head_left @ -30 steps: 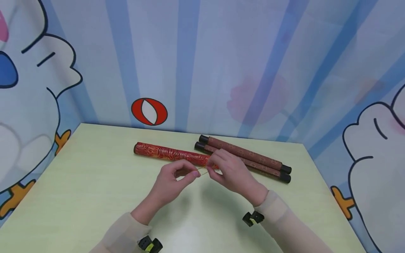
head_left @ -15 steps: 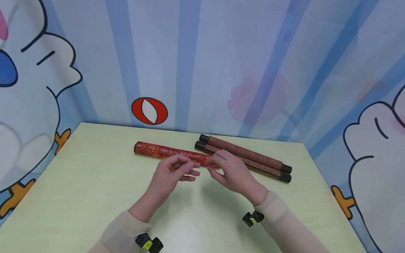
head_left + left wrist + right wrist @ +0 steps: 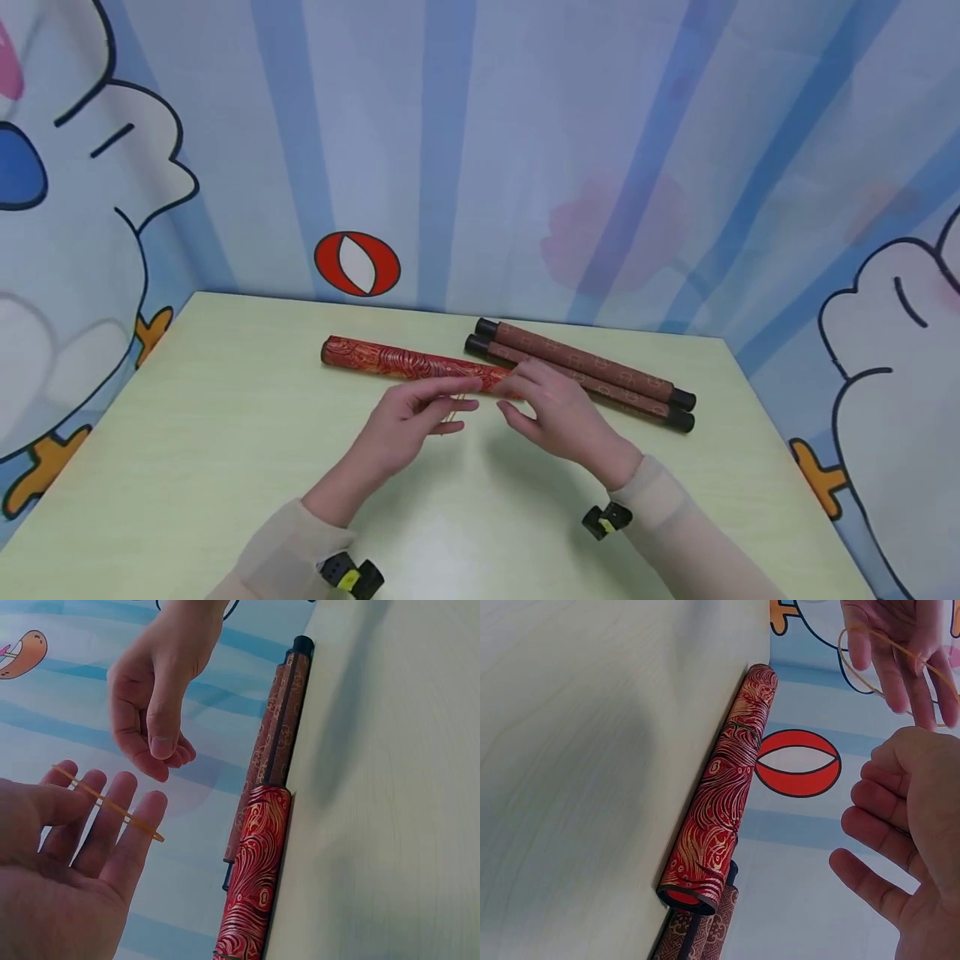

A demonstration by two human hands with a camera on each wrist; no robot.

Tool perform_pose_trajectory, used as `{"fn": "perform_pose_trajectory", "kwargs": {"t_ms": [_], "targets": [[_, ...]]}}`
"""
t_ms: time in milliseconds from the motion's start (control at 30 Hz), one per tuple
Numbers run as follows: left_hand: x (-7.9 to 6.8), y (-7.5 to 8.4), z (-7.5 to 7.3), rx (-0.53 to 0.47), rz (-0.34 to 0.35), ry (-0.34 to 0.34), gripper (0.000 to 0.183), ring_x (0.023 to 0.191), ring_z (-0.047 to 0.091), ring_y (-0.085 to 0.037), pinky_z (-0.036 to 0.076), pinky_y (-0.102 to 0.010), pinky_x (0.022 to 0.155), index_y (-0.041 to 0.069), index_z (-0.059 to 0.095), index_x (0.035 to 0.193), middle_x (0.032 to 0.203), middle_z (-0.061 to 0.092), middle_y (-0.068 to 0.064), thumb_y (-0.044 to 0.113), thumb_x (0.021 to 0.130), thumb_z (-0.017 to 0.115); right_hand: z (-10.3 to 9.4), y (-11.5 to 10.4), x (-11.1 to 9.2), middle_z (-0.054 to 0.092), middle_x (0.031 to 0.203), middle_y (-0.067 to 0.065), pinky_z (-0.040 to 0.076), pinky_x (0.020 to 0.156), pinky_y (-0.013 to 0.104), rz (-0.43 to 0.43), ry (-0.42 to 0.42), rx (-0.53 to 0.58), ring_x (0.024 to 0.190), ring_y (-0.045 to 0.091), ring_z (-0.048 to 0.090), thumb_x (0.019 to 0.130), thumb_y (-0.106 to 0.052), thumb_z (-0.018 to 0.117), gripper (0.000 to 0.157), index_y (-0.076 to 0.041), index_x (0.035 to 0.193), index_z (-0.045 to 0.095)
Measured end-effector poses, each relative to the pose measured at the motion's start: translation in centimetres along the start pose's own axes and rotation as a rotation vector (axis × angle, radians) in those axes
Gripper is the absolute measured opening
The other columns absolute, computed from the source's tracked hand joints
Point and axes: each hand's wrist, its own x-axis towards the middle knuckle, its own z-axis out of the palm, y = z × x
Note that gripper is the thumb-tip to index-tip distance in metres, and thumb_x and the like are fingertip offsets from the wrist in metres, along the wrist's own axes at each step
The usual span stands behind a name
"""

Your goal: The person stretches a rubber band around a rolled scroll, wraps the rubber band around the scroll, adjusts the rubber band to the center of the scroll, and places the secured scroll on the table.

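Pale surface (image 3: 225, 450) bears a red tube (image 3: 408, 360) and two brown tubes (image 3: 592, 363). Across the straight fingers of the left hand (image 3: 412, 421) lies a yellow band (image 3: 110, 803), whether looped round them is unclear; the right hand (image 3: 558, 412), loosely bent, is near.

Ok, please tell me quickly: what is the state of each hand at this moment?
Left hand: open, carrying a thin yellow loop across the fingers.
Right hand: open, loosely bent, holding nothing visible.
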Motion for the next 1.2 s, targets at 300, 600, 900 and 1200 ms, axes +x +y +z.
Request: {"fn": "perform_pose_trajectory", "kwargs": {"t_ms": [300,600,900,1200], "targets": [[0.1,-0.1,0.2,0.089,-0.023,0.085,0.047,0.123,0.072,-0.028,0.066,-0.033,0.082,0.016,0.066,0.148,0.147,0.066,-0.008,0.0,0.104,0.067,-0.4,0.1,-0.5,0.072,0.103,0.0,0.063,0.08,0.035,0.009,-0.042,-0.018,0.093,0.017,0.067,0.094,-0.013,0.083,0.011,-0.011,0.104,0.078],[0.2,0.3,-0.2,0.115,-0.025,0.078,0.058,0.12,0.073,-0.029,0.067,-0.034,0.077,0.019,0.062,0.152,0.145,0.067,-0.01,0.0,0.098,0.074,-0.4,0.3,-0.6,0.073,0.101,-0.002,0.063,0.078,0.034,0.003,-0.064,-0.003,0.092,0.016,0.068,0.094,-0.012,0.082,0.009,-0.013,0.102,0.079],[0.2,0.8,-0.9,0.136,-0.014,0.075,0.061,0.119,0.073,-0.029,0.067,-0.035,0.075,0.021,0.06,0.154,0.151,0.063,-0.011,0.001,0.099,0.075,-0.6,0.4,-0.4,0.073,0.099,-0.001,0.063,0.077,0.034,0.017,-0.077,0.005,0.089,0.015,0.068,0.095,-0.013,0.081,0.007,-0.014,0.102,0.08],[0.3,0.8,-1.6,0.326,0.104,0.016,0.073,0.121,0.073,-0.02,0.065,-0.036,0.089,0.024,0.06,0.155,0.152,0.063,-0.002,0.018,0.088,0.09,-1.0,1.1,-0.5,0.072,0.098,-0.002,0.062,0.075,0.034,0.026,-0.093,0.004,0.086,0.015,0.068,0.094,-0.013,0.083,0.008,-0.014,0.101,0.08]]}}
